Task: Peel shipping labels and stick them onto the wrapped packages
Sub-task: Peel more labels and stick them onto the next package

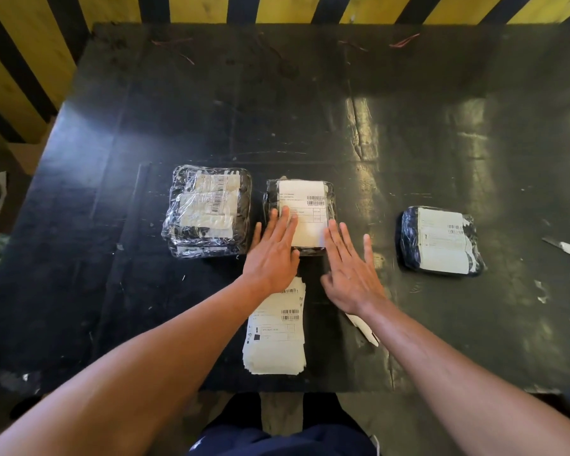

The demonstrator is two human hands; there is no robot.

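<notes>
A dark wrapped package (330, 199) lies mid-table with a white shipping label (305, 205) on its top. My left hand (273, 253) lies flat, fingers spread, with its fingertips on the label's lower left part. My right hand (351, 271) is flat and spread too, its fingertips at the label's lower right edge. Neither hand holds anything. A stack of white labels (277, 337) lies near the table's front edge, partly under my left wrist. To the left stands a pile of clear-wrapped packages (208, 210). A labelled package (441, 240) lies apart on the right.
The black table (178, 110) has a worn, glossy top. A strip of white backing paper (364, 329) pokes out under my right wrist. A white-handled knife (568, 248) lies at the right edge. Yellow and black stripes cover the wall behind.
</notes>
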